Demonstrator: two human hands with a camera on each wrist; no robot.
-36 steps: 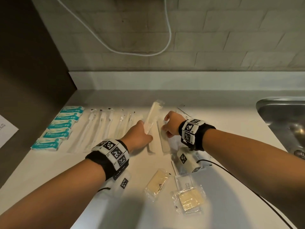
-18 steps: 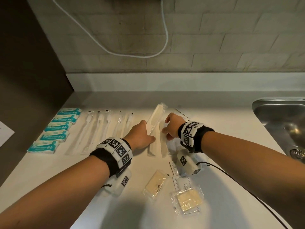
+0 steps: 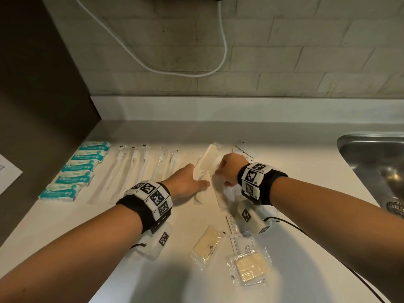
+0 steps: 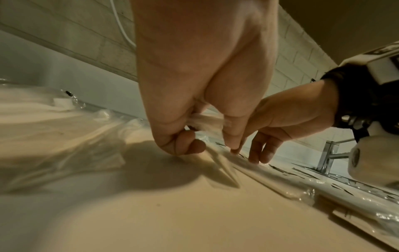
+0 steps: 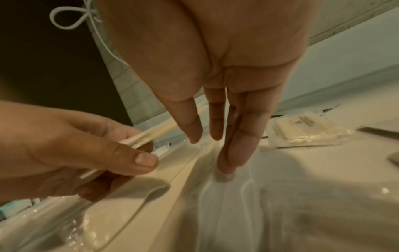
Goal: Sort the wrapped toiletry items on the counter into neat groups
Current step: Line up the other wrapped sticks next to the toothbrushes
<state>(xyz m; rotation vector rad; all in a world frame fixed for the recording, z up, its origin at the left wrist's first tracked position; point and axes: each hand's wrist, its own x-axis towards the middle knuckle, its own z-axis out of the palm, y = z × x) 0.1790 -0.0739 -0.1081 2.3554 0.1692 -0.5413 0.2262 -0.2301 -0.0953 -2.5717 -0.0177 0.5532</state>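
Note:
My left hand (image 3: pixel 192 180) pinches one end of a white wrapped comb (image 3: pixel 206 159), which slants up and away over the counter (image 3: pixel 306 215). The left wrist view shows the left hand's fingers (image 4: pixel 194 145) curled round the clear wrapper (image 4: pixel 205 122). Just right of it, my right hand (image 3: pixel 225 171) points down, and its straight fingertips (image 5: pixel 226 163) touch a flat clear packet (image 5: pixel 226 196) on the counter. More long wrapped packets (image 3: pixel 220 197) lie under and between the two hands.
Teal packets (image 3: pixel 80 169) form a row at far left, with wrapped toothbrushes (image 3: pixel 131 171) lined up beside them. Two yellowish wrapped pads (image 3: pixel 207 246) (image 3: pixel 251 265) lie near me. A steel sink (image 3: pixel 376 167) is at right, a dark panel (image 3: pixel 32 106) at left.
Both hands stay nearly in place. The comb in my left hand has shifted slightly right, closer to my right hand.

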